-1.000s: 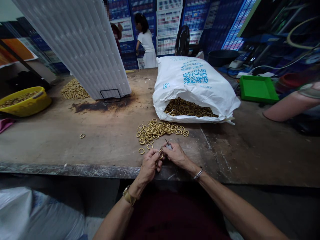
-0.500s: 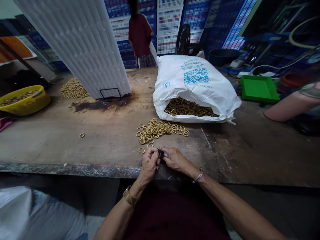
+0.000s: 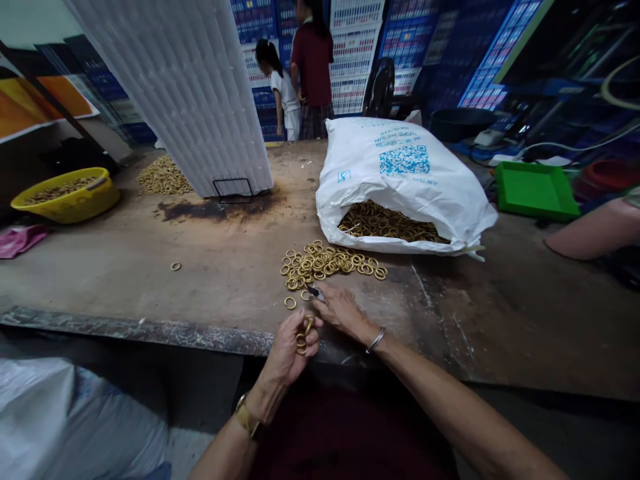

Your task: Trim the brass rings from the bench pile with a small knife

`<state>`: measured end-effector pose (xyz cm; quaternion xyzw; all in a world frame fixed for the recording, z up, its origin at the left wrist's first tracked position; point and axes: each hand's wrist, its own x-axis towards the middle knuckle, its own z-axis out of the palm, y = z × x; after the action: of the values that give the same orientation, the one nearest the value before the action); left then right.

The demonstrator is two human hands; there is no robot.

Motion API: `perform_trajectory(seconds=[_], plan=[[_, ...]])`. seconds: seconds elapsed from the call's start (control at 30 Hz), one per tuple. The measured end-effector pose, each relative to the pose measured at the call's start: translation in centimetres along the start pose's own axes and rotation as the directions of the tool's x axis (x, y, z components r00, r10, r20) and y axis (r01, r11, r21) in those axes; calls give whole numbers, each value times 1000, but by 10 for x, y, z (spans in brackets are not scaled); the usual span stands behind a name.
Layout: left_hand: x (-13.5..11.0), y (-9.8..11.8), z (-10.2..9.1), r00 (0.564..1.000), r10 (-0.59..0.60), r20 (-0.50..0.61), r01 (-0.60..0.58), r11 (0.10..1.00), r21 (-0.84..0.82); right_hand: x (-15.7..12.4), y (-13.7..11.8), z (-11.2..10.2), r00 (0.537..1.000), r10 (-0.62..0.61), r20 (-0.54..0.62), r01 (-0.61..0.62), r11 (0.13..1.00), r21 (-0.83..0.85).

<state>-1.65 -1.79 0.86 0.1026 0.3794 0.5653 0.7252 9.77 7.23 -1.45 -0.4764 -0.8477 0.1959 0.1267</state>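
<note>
Holds a few gold-coloured rings (image 3: 309, 325) in the curled left hand (image 3: 289, 345). Grips a small pointed tool (image 3: 317, 293) in the right hand (image 3: 343, 308), beside the loose pile (image 3: 320, 265) on the desk (image 3: 225, 287). Appears partway at most; leaves that pile and the rings in the open sack (image 3: 465, 200). Cannot tell whether the yellow basin (image 3: 95, 205) contains finished rings.

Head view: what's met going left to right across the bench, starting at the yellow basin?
Yellow basin → lone ring → left hand holding gold-coloured rings → white sack → green tray.
</note>
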Motion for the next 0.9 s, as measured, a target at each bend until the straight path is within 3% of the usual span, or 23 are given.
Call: perform_trajectory(seconds=[0.13, 0.33, 0.43, 0.53, 0.63, 0.73, 0.8, 0.9], plan=[[2, 5, -16, 996, -73, -59, 66, 992, -111, 8, -13, 8, 998, 62, 3, -61, 994, -89], [2, 11, -20, 997, -73, -32, 65, 974, -216, 13, -11, 6, 998, 59, -9, -60, 996, -61], [3, 10, -17, 997, -36, -63, 25, 986, -165, 13, -6, 4, 999, 35, -30, -35, 999, 16], [5, 8, -14, 997, 50, -64, -52, 998, -19, 11, 1, 0, 997, 71, -34, -63, 978, 200], [10, 5, -10, 984, 162, -79, -148, 977, 155, 6, 7, -6, 986, 168, 6, -148, 853, 500], [17, 0, -7, 947, 298, -123, -231, 893, 385, -3, 13, -14, 958, 242, 153, -272, 606, 748], [21, -4, -3, 934, 337, -122, -234, 830, 506, -10, 17, -17, 941, 256, 222, -323, 482, 815], [24, -11, 3, 923, 380, -66, -264, 748, 609, -17, 22, -18, 932, 255, 257, -341, 379, 860]])
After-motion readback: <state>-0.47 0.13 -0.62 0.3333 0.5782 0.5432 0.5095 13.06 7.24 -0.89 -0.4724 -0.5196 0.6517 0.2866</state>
